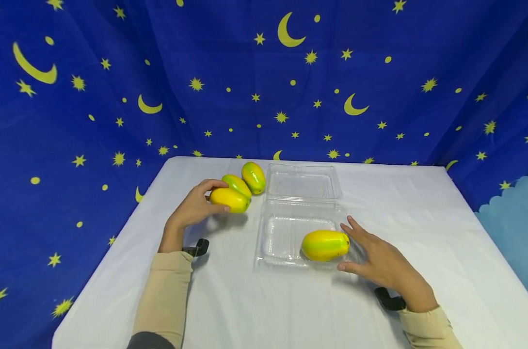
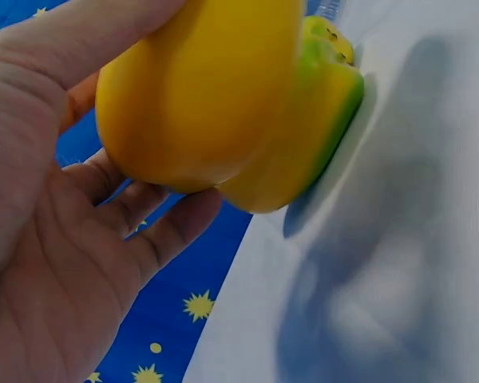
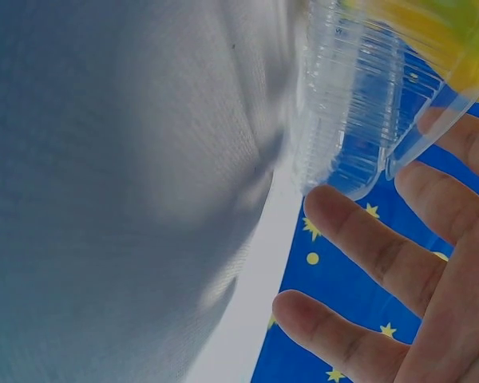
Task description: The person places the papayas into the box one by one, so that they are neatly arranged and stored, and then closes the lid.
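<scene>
Two hands at a table (image 1: 255, 310) covered in white cloth. The left hand (image 1: 197, 204), at left, grips a yellow fruit (image 1: 229, 200) between thumb and fingers; whether this fruit touches its neighbour cannot be told. Just beyond it lie a yellow-green fruit (image 1: 237, 184) and, farther and to the right, a greener fruit (image 1: 253, 178). At centre, a clear plastic box (image 1: 281, 232) has its lid (image 1: 303, 183) laid back on the far side; a single fruit (image 1: 325, 245) sits at the box's near right corner. The right hand (image 1: 379, 259), fingers extended and spread without a grip, is just beside that fruit; contact cannot be told. Behind, a blue curtain (image 1: 229, 63) with yellow moons and stars
</scene>
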{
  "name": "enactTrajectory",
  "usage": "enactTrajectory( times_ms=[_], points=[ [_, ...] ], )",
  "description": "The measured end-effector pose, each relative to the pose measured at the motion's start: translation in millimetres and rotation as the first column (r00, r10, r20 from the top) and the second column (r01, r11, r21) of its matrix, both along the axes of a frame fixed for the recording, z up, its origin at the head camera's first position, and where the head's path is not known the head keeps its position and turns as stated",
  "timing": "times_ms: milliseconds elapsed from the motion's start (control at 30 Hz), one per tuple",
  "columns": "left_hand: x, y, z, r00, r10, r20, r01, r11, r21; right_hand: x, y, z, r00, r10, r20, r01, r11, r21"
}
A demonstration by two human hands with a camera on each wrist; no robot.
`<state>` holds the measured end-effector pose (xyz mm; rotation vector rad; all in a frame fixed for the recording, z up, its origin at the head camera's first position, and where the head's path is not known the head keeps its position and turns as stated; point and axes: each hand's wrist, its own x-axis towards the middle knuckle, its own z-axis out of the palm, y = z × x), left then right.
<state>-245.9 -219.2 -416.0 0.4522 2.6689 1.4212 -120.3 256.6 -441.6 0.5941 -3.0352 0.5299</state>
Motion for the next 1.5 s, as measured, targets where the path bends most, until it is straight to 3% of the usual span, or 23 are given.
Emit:
enactTrajectory(
  times_ms=[200, 367, 633, 900, 1133, 1367, 1500],
  points=[
    [-0.6, 6.9, 4.3, 0.997, 0.045, -0.057, -0.043, 0.999, 0.032, 2.0, 0, 0.7, 1.0, -0.002, 0.007, 0.002, 1.0, -0.025],
    [-1.3, 14.1, 9.1, 0.992, 0.083, -0.1, -0.071, 0.991, 0.114, 1.5, -2, -0.4, 1.0, -0.004, 0.012, 0.004, 1.0, -0.024],
    [2.0, 34.6, 18.3, 0.975, 0.193, -0.108, -0.155, 0.946, 0.284, 0.7, -4, 0.4, 1.0, -0.003, 0.003, 0.003, 1.0, -0.018],
    [5.2, 53.2, 20.6, 0.971, 0.22, -0.094, -0.173, 0.917, 0.359, 0.6, -6, -1.3, 1.0, -0.007, 0.014, 0.007, 1.0, -0.009],
    [10.8, 80.7, 21.9, 0.971, 0.212, -0.106, -0.166, 0.928, 0.334, 0.5, -4, -1.1, 1.0, -0.004, -0.005, 0.004, 1.0, 0.012],
    [18.8, 105.0, 29.2, 0.967, 0.171, -0.19, -0.102, 0.941, 0.323, 0.9, -4, -1.6, 1.0, -0.012, -0.003, 0.012, 1.0, -0.014],
    [24.0, 112.4, 33.2, 0.962, 0.168, -0.214, -0.099, 0.949, 0.299, 1.2, -5, -1.3, 1.0, -0.005, -0.001, 0.005, 1.0, -0.017]
  ],
)
